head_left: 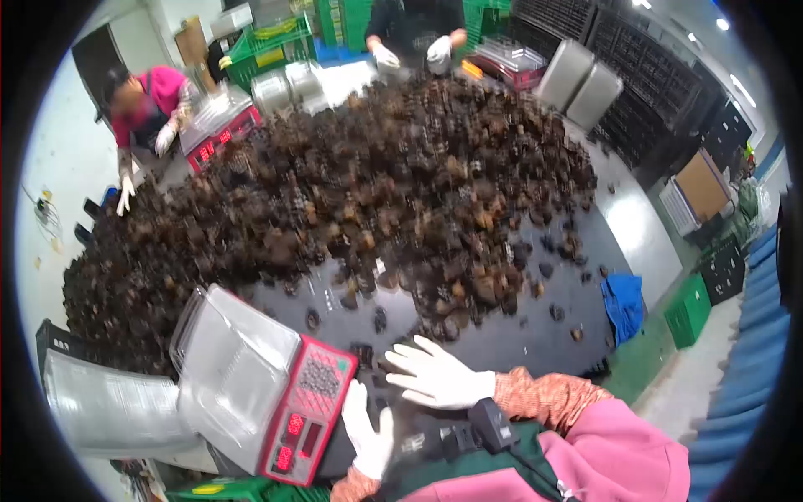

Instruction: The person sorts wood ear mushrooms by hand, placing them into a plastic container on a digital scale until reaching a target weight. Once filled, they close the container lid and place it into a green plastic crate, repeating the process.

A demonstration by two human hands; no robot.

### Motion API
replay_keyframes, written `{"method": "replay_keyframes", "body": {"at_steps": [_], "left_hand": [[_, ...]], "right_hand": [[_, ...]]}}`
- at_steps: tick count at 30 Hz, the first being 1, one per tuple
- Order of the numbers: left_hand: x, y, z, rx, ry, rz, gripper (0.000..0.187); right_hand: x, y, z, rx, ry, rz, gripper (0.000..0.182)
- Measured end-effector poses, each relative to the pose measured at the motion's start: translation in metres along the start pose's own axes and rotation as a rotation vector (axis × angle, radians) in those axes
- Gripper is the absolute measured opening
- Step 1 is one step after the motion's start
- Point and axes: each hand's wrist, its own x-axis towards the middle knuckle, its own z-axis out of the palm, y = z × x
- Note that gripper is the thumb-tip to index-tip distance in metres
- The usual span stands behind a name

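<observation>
My right hand (439, 375), in a white glove, is held flat with its fingers spread over the near edge of the dark table (376, 303). Nothing is in it. Beside the red scale (309, 410), my left hand (368, 431), also gloved in white, has its thumb apart from its fingers and holds nothing. A clear plastic tray (234, 368) lies on the scale's pan, and red digits glow on its panel. Beyond both hands spreads a large heap of dark brown, mushroom-like pieces (360, 192), with several loose ones scattered nearer to me.
Stacked clear trays (113, 406) stand left of the scale. Across the table are a person in dark clothing (416, 29) and, at left, one in a pink top (150, 105) by another scale (222, 138). A blue cloth (622, 306) hangs at the right edge, near a green crate (687, 311).
</observation>
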Motion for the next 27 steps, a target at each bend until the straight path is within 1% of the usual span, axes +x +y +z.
{"method": "replay_keyframes", "body": {"at_steps": [1, 2, 3, 4, 5, 6, 7, 8, 9, 11, 12, 15, 17, 19, 20, 23, 24, 25, 26, 27], "left_hand": [[-0.003, -0.005, 0.001, -0.022, -0.027, 0.015, 0.064], [0.002, 0.000, 0.000, -0.080, -0.004, 0.015, 0.062], [0.006, 0.009, -0.002, -0.115, -0.012, -0.071, 0.058], [0.002, 0.003, 0.000, -0.138, 0.016, -0.056, 0.062], [0.001, 0.003, -0.001, -0.087, 0.008, -0.051, 0.061], [-0.002, 0.001, -0.002, -0.062, -0.009, -0.075, 0.059], [0.001, -0.001, -0.003, -0.069, -0.012, -0.082, 0.057], [-0.003, 0.000, -0.003, -0.073, -0.012, -0.129, 0.056], [-0.004, 0.000, -0.004, -0.078, -0.011, -0.171, 0.055], [-0.002, 0.000, -0.005, -0.120, 0.019, -0.181, 0.051], [0.000, 0.001, -0.006, -0.125, 0.021, -0.193, 0.050], [0.008, 0.006, -0.006, -0.129, 0.023, -0.206, 0.048], [0.013, 0.009, -0.005, -0.114, 0.004, -0.192, 0.048], [0.018, 0.016, -0.002, -0.081, -0.002, -0.206, 0.047], [0.021, 0.020, -0.002, -0.082, -0.006, -0.209, 0.045], [0.022, 0.016, -0.002, -0.098, -0.020, -0.199, 0.045], [0.021, 0.015, -0.003, -0.091, -0.023, -0.189, 0.046], [0.019, 0.013, -0.004, -0.085, -0.024, -0.182, 0.046], [0.015, 0.007, -0.005, -0.108, -0.045, -0.192, 0.055], [0.014, 0.003, -0.003, -0.106, -0.037, -0.183, 0.056]], "right_hand": [[-0.014, -0.005, -0.003, 0.049, 0.027, -0.032, 0.043], [-0.022, -0.009, -0.013, 0.083, 0.084, -0.067, 0.041], [-0.026, -0.012, -0.025, 0.138, 0.051, -0.052, 0.036], [-0.039, -0.010, -0.026, 0.189, 0.099, -0.021, 0.030], [-0.048, -0.008, -0.032, 0.137, 0.159, 0.029, 0.030], [-0.049, -0.010, -0.052, 0.194, 0.008, 0.183, 0.027], [-0.059, 0.001, -0.041, 0.183, 0.305, 0.206, 0.025], [-0.067, 0.002, -0.037, 0.145, 0.372, 0.304, 0.024], [-0.069, 0.006, -0.035, 0.101, 0.396, 0.365, 0.024], [-0.065, 0.019, -0.037, 0.070, 0.435, 0.361, 0.024], [-0.060, 0.021, -0.036, 0.084, 0.415, 0.394, 0.024], [-0.032, 0.031, -0.031, 0.034, 0.450, 0.291, 0.025], [-0.013, 0.035, -0.026, -0.030, 0.350, 0.269, 0.032], [0.007, 0.035, -0.019, -0.164, 0.300, 0.273, 0.037], [0.013, 0.037, -0.011, -0.217, 0.270, 0.297, 0.043], [0.012, 0.032, 0.000, -0.235, 0.171, 0.251, 0.044], [0.007, 0.023, -0.003, -0.090, 0.132, 0.222, 0.044], [-0.002, 0.015, -0.002, 0.060, 0.163, 0.192, 0.039], [-0.011, 0.008, -0.006, 0.136, 0.116, 0.137, 0.036], [-0.014, 0.003, -0.014, 0.216, 0.068, 0.084, 0.033]]}}
